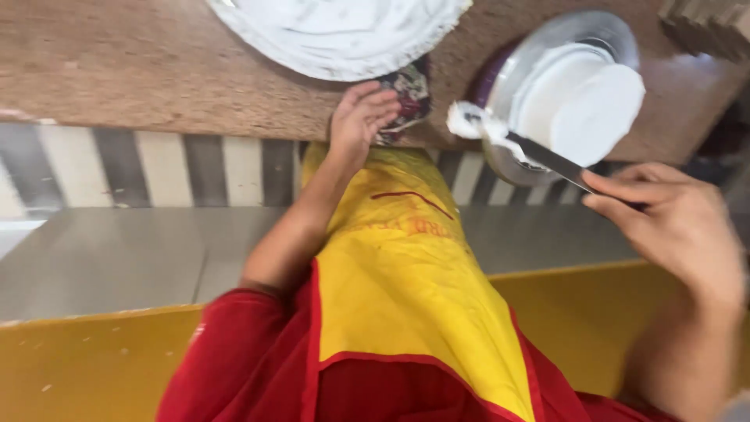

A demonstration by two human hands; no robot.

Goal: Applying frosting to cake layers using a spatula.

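Note:
My right hand (pixel 680 230) grips the handle of a long palette knife (pixel 547 159), whose tip carries a lump of white cream (pixel 469 119). The blade lies across the front of a white-iced round cake (pixel 582 98) standing on a metal turntable (pixel 500 156). My left hand (pixel 361 117) rests at the counter's edge with its fingers curled on a dark patterned cloth (pixel 412 92). Just above that hand sits a big white bowl (pixel 258 35) smeared with cream.
The brown counter (pixel 141 70) runs across the top, with a striped front below it. I wear a yellow apron (pixel 406 273) over a red top. A steel surface (pixel 101 258) and a yellow panel (pixel 78 367) lie below. A ridged brown object (pixel 707 27) fills the top right corner.

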